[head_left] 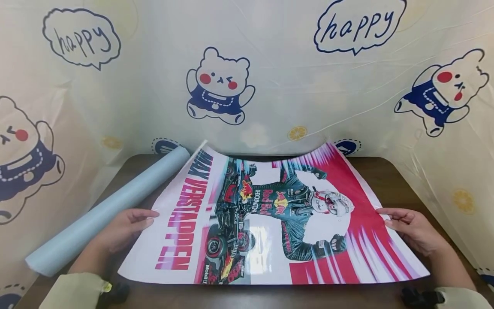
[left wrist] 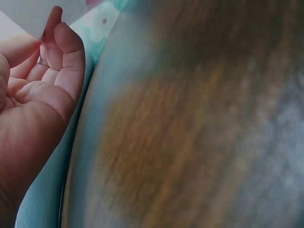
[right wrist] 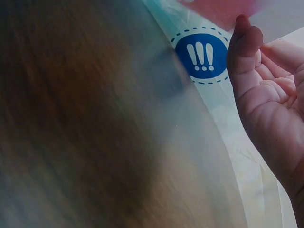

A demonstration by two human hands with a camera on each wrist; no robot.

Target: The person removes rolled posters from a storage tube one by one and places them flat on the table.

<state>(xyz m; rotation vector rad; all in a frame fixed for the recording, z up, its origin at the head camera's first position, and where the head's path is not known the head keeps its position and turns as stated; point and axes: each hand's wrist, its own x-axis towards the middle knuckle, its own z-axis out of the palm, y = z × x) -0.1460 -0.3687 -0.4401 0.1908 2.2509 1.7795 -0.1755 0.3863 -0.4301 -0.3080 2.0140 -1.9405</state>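
Note:
A large glossy poster (head_left: 270, 231) with a racing car and a helmeted driver in a dark suit is spread between both hands, its far corners curling up. Big lettering runs along its left side. My left hand (head_left: 129, 229) pinches the left edge between thumb and fingers. On the opposite edge, my right hand (head_left: 411, 229) pinches the poster in the same way. The left wrist view shows the left hand (left wrist: 42, 90) gripping the white underside of the sheet. In the right wrist view the right hand (right wrist: 266, 85) holds the edge near a pink patch.
A long pale-blue roll (head_left: 112, 208) lies slantwise on the brown wooden table (head_left: 270, 297), left of the poster and close by the left forearm. Behind the table hangs a pale curtain (head_left: 285, 86) printed with bears and "happy" bubbles.

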